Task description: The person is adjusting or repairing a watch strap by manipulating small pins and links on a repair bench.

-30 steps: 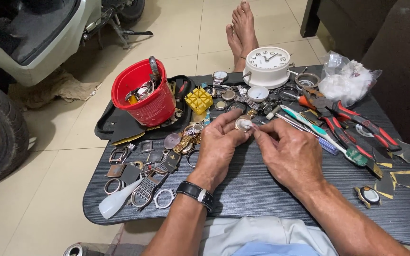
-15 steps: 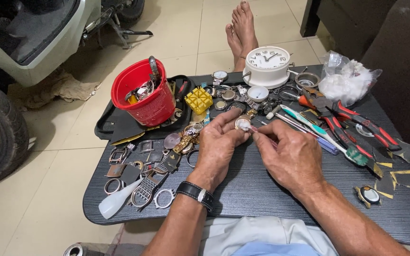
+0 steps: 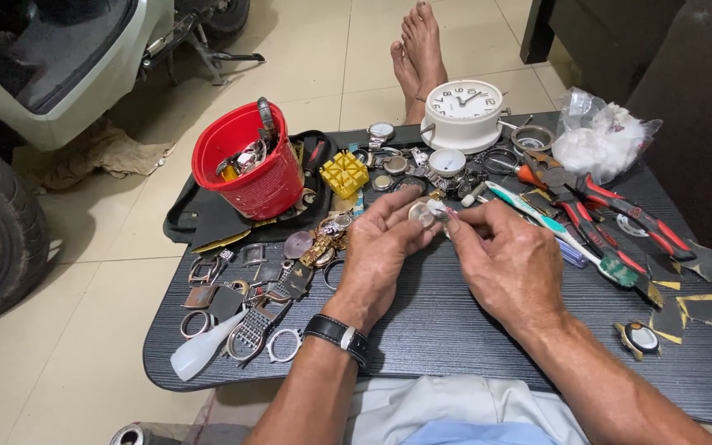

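Pinched a small round watch case between thumb and fingertips of the left hand, raised a little above the middle of the black slatted table, just in front of the scattered watch parts. Set the right hand against the case's right edge, fingertips drawn close together; could not tell whether closed on a fine tool, on a loose part, or on nothing at all. Judged best done with both wrists braced low over the tabletop, the case gripped by its rim only and turned toward the light, pressure from the right side applied lightly so as not to flick anything tiny off into the clutter or onto the tiled floor. Worked well clear of the red bucket of parts to the left, the white alarm clock behind, and the red-handled pliers and toothbrush to the right. Hid the case's far side and underside behind the left fingers. Hid the right fingertips' contact point behind the knuckles. Could not make out the face or back of the case at this size. Lost both forearms past the lower edge, and the right end of the table past the frame.
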